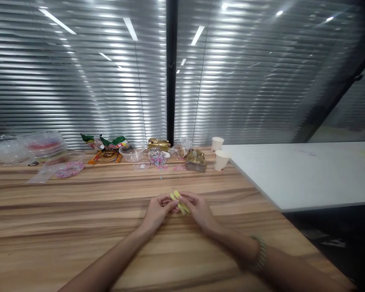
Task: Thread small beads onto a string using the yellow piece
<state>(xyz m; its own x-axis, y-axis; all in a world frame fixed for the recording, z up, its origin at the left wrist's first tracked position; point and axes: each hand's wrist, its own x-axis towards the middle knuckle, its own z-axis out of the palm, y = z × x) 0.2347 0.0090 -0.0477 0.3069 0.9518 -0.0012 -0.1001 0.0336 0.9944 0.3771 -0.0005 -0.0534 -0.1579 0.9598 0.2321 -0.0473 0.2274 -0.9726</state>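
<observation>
A small yellow piece (183, 207), with two rounded tips at the top and thin strands below, is held between my two hands above the wooden table (115, 251). What exactly it is cannot be made out. My left hand (158, 210) pinches it from the left with thumb and fingers. From the right, my right hand (200, 209) grips the same piece, thumb pressed on it. The hands nearly meet, and part of the piece is hidden by the fingers.
Along the back lie snack packets (111, 142), a clear bowl (132, 153), small pink and blue bits (158, 157), a gold wrapper (159, 144) and a brown-gold package (196, 160). Two paper cups (222, 160) stand right of these. Plastic containers (45, 145) sit left; a white table (307, 178) adjoins right.
</observation>
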